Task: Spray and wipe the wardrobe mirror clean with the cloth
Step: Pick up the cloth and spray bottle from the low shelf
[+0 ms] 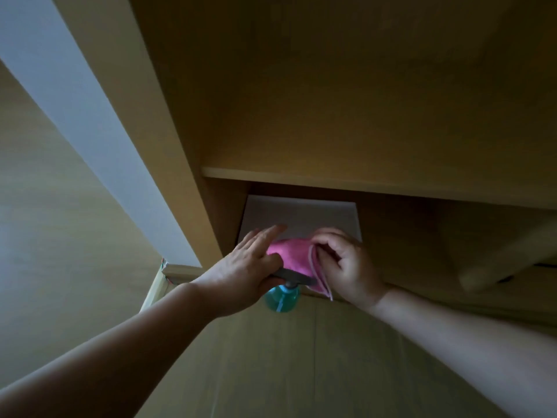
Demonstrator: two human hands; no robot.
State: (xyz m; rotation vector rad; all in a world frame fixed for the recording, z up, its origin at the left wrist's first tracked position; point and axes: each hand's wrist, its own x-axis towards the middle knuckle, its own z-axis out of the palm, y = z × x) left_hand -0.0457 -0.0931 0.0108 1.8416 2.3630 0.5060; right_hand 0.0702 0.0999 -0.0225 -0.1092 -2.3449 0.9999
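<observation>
A pink cloth [291,255] lies bunched at the front edge of a low wardrobe shelf, its corner hanging over the edge. My right hand [343,263] pinches the cloth's right side with curled fingers. My left hand [250,267] holds a teal spray bottle [281,298] by its dark grey trigger head, and the bottle hangs below the palm in front of the shelf edge. The left forefinger stretches straight over the cloth's left side. No mirror shows in this view.
A white box [301,214] sits on the same shelf just behind the cloth. A wooden shelf board [361,184] runs above it, under a tall open compartment. Closed wardrobe doors [301,363] lie below the hands. A pale wall [54,206] is at the left.
</observation>
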